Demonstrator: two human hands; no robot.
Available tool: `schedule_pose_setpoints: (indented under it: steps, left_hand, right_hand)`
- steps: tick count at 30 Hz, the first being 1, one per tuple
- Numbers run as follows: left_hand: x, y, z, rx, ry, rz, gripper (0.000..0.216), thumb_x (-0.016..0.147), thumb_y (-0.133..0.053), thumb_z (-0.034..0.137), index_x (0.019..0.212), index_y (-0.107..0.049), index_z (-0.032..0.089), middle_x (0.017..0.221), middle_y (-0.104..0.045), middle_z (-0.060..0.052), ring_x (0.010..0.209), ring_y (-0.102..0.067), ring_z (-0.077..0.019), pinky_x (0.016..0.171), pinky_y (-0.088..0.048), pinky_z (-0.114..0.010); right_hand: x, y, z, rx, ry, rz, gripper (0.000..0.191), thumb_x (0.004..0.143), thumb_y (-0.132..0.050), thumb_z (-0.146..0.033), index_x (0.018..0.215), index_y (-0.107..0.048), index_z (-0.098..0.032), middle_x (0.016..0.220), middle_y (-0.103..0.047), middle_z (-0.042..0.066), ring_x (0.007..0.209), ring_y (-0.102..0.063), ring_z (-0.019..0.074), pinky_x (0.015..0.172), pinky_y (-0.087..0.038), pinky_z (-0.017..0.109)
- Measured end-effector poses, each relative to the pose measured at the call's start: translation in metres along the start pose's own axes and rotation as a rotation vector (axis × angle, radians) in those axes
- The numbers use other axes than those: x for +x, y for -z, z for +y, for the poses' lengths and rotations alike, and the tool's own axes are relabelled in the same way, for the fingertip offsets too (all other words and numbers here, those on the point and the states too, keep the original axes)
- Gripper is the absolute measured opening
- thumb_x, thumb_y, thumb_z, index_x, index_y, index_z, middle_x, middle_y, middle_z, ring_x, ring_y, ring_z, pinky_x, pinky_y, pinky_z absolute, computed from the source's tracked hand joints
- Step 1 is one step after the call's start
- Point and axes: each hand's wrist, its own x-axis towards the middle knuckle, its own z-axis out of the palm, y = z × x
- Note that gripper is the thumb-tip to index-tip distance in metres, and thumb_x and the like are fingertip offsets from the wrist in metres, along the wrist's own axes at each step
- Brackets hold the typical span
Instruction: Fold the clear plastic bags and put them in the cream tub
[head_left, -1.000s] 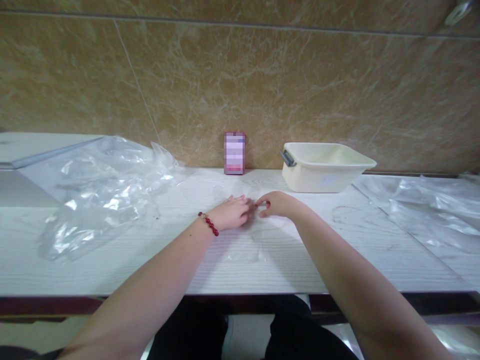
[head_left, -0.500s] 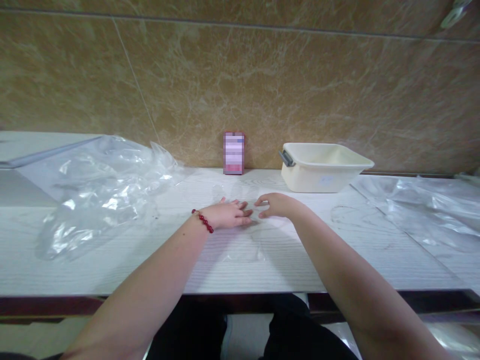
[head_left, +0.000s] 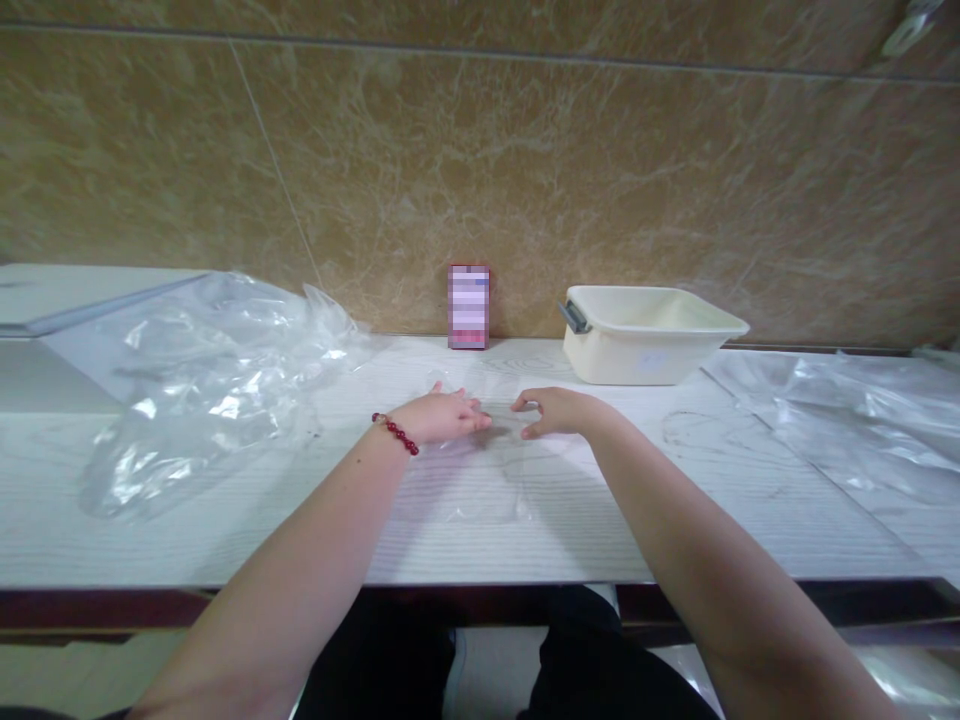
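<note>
A thin clear plastic bag lies flat on the white wood-grain table in front of me, its outline faint. My left hand, with a red bead bracelet at the wrist, is palm down over the bag's upper part. Its fingers are stretched to the right and hold nothing I can see. At the bag's right side is my right hand, thumb and forefinger apart in a curve facing the left hand. Whether its fingertips touch the plastic I cannot tell.
A phone leans upright against the tiled wall. A cream plastic bin with a grey handle stands right of it. Crumpled clear plastic lies at the left beside a white box; more clear plastic lies at the right.
My left hand has slid slightly to the left and its fingers have drawn away from the right hand. My right hand has hardly moved.
</note>
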Motion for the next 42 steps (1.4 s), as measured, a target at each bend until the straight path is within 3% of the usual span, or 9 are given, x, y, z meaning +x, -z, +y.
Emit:
schedule_pose_setpoints:
  steps: [5,11,14,17,21,25,30,36,42]
  left_hand:
    - [-0.002,0.003,0.001,0.013,0.034,0.000,0.039,0.078,-0.031,0.051,0.101,-0.056,0.032,0.125,-0.041,-0.001,0.123,-0.018,-0.0234,0.093,0.003,-0.052]
    - [-0.002,0.005,-0.003,0.017,0.012,0.037,0.040,0.079,-0.030,0.050,0.101,-0.056,0.030,0.121,-0.045,-0.001,0.121,-0.024,-0.0231,0.095,0.000,-0.049]
    - [-0.003,0.008,-0.007,0.018,0.005,0.166,0.038,0.079,-0.032,0.047,0.103,-0.055,0.029,0.120,-0.047,-0.001,0.119,-0.028,-0.0201,0.098,-0.005,-0.042]
    - [-0.007,0.013,-0.010,0.023,-0.014,0.261,0.036,0.080,-0.032,0.043,0.102,-0.056,0.027,0.121,-0.046,0.000,0.116,-0.033,-0.0152,0.098,-0.013,-0.031]
    - [-0.010,0.017,-0.010,0.018,-0.026,0.325,0.034,0.081,-0.033,0.038,0.102,-0.056,0.025,0.119,-0.048,0.000,0.113,-0.038,-0.0124,0.096,-0.019,-0.025]
    - [-0.010,0.015,-0.015,0.027,-0.068,0.358,0.034,0.080,-0.034,0.035,0.103,-0.056,0.022,0.115,-0.052,0.000,0.109,-0.042,-0.0125,0.094,-0.024,-0.023]
    - [-0.010,0.015,-0.025,0.010,-0.055,0.411,0.034,0.078,-0.036,0.035,0.100,-0.059,0.021,0.102,-0.060,-0.003,0.095,-0.052,-0.0157,0.083,-0.035,-0.024]
    - [-0.014,0.019,-0.027,0.000,-0.012,0.396,0.034,0.078,-0.036,0.034,0.102,-0.058,0.023,0.104,-0.059,-0.001,0.095,-0.052,-0.0145,0.082,-0.035,-0.021]
    - [-0.015,0.021,-0.029,-0.003,-0.018,0.413,0.034,0.079,-0.035,0.033,0.100,-0.059,0.021,0.101,-0.061,-0.002,0.093,-0.053,-0.0157,0.081,-0.036,-0.023]
  right_hand:
    - [0.000,0.000,0.001,-0.010,-0.002,0.000,0.050,0.058,-0.063,-0.034,0.106,-0.051,-0.025,0.102,-0.056,0.003,0.088,-0.052,0.0184,0.069,-0.038,0.024]
    - [-0.002,0.001,-0.002,-0.052,0.006,0.006,0.050,0.058,-0.063,-0.036,0.106,-0.052,-0.023,0.094,-0.058,0.003,0.079,-0.054,0.0164,0.065,-0.038,0.023]
    - [-0.003,0.004,-0.003,-0.058,-0.028,0.088,0.046,0.061,-0.059,-0.042,0.102,-0.055,-0.023,0.086,-0.059,0.003,0.073,-0.054,0.0154,0.063,-0.037,0.023]
    - [-0.005,0.010,0.000,-0.037,-0.053,0.253,0.039,0.069,-0.050,-0.045,0.100,-0.056,-0.023,0.076,-0.058,0.002,0.065,-0.052,0.0129,0.058,-0.035,0.021]
    - [-0.008,0.016,0.002,-0.064,0.096,0.392,0.027,0.074,-0.045,-0.036,0.092,-0.060,-0.022,0.068,-0.055,0.001,0.061,-0.049,0.0113,0.056,-0.033,0.021]
    - [-0.013,0.015,-0.006,-0.049,0.286,0.454,0.025,0.077,-0.042,-0.029,0.089,-0.061,-0.019,0.074,-0.057,0.003,0.067,-0.050,0.0112,0.063,-0.035,0.021]
    - [-0.021,0.013,-0.023,-0.058,0.418,0.425,0.023,0.077,-0.042,-0.024,0.089,-0.060,-0.019,0.082,-0.059,0.003,0.075,-0.051,0.0121,0.070,-0.037,0.023]
    - [-0.043,0.015,-0.028,-0.087,0.387,0.408,0.023,0.078,-0.041,-0.023,0.092,-0.059,-0.019,0.084,-0.060,0.003,0.077,-0.053,0.0130,0.070,-0.038,0.024]
    - [-0.082,-0.005,-0.026,-0.134,0.484,0.346,0.022,0.078,-0.042,-0.022,0.092,-0.059,-0.023,0.089,-0.059,0.003,0.083,-0.052,0.0131,0.075,-0.039,0.026]
